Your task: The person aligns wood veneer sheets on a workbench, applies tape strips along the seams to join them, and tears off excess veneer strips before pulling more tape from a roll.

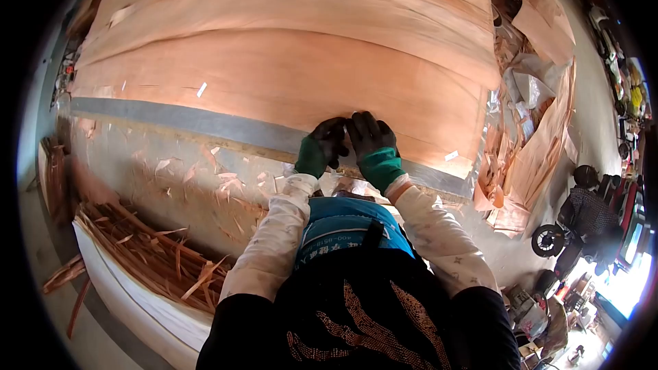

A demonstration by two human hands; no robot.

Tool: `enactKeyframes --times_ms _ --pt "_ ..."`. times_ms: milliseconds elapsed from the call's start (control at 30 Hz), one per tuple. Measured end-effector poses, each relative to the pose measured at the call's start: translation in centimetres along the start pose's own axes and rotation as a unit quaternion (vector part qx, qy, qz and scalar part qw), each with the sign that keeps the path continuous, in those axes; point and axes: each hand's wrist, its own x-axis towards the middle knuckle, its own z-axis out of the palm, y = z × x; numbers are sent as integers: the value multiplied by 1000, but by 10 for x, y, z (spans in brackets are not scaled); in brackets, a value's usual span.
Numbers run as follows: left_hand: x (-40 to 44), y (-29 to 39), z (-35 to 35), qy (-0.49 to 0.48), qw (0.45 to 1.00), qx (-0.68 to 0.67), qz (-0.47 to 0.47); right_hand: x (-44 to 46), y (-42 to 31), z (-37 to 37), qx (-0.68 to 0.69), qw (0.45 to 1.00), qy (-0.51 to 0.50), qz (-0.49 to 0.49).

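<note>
Both my hands wear dark gloves with green cuffs, close together at the near edge of a wide orange-brown wood veneer sheet (274, 72). My left hand (322, 145) has its fingers curled inward over the grey strip (226, 125) along that edge. Whatever it may hold is hidden. My right hand (372, 142) lies beside it, fingers stretched forward and resting on the veneer. Small white strips, a left one (201, 90) and a right one (451, 155), lie on the sheet. Further veneer layers with wavy edges spread across the far side.
Torn veneer scraps (531, 157) are heaped at the right. At the lower left, a white container (137, 308) holds many long veneer strips (171, 260). Loose chips dot the floor (157, 157) before the stack. A motorbike (552, 240) stands further right.
</note>
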Motion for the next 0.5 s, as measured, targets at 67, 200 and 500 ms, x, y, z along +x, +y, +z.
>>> enactKeyframes --times_ms 67,200,500 --pt "2 0 3 9 998 57 3 1 -3 15 -34 999 -22 4" --pt "22 -42 -17 6 970 186 157 2 -10 32 -97 991 -83 37" --pt "-53 30 -280 178 974 35 -135 -9 -3 43 -152 983 -100 -12"
